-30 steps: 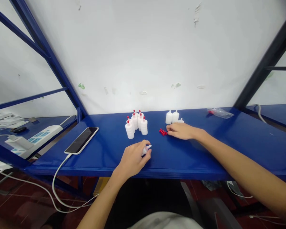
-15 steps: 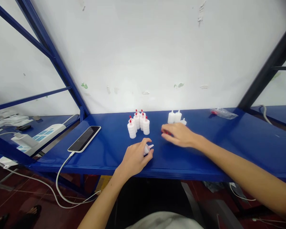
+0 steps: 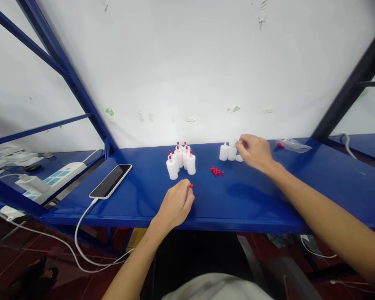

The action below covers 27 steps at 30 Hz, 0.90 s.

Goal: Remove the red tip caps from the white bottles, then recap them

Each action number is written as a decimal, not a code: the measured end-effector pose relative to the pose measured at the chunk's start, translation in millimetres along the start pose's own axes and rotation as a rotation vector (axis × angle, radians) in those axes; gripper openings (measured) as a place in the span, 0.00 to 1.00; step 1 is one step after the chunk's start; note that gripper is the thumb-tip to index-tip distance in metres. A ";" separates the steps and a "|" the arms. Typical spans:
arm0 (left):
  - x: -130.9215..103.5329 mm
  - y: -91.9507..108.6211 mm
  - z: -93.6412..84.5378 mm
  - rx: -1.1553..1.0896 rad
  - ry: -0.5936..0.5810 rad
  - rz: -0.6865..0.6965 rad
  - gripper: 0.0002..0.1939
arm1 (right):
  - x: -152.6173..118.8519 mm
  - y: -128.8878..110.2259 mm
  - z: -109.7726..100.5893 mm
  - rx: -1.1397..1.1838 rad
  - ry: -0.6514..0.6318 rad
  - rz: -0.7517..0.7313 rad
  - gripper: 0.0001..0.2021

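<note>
left hand [image 3: 175, 204] clenched on a small bottle near the front edge of the blue tabletop [image 3: 268, 196], only its red cap [image 3: 191, 186] shows past the fingers. right hand [image 3: 253, 151] at the uncapped white bottles [image 3: 227, 152] by the wall, grip pinching one there, bottle mostly hidden by fingers. loose red caps [image 3: 216, 171] lie between the hands. cluster of capped bottles [image 3: 180, 160] just beyond the left hand. phone [image 3: 111, 181] with white cable [image 3: 81, 233] to the left, plastic bag [image 3: 292, 145] far right, power strip [image 3: 54, 177] on the side shelf
</note>
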<state>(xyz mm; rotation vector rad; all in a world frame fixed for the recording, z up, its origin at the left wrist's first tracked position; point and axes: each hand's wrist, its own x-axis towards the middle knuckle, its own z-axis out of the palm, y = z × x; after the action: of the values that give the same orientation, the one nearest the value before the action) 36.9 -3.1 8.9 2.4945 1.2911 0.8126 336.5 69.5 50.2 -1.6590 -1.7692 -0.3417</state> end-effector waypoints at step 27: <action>0.7 0.3 2.8 -0.057 -0.032 0.107 0.05 | -53.9 -86.1 14.8 0.343 -0.528 -0.776 0.16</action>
<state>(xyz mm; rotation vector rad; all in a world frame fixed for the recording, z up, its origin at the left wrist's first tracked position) 39.0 -2.5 7.0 2.5387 1.1158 0.8170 247.7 23.5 27.4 -0.8021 -2.6567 0.0895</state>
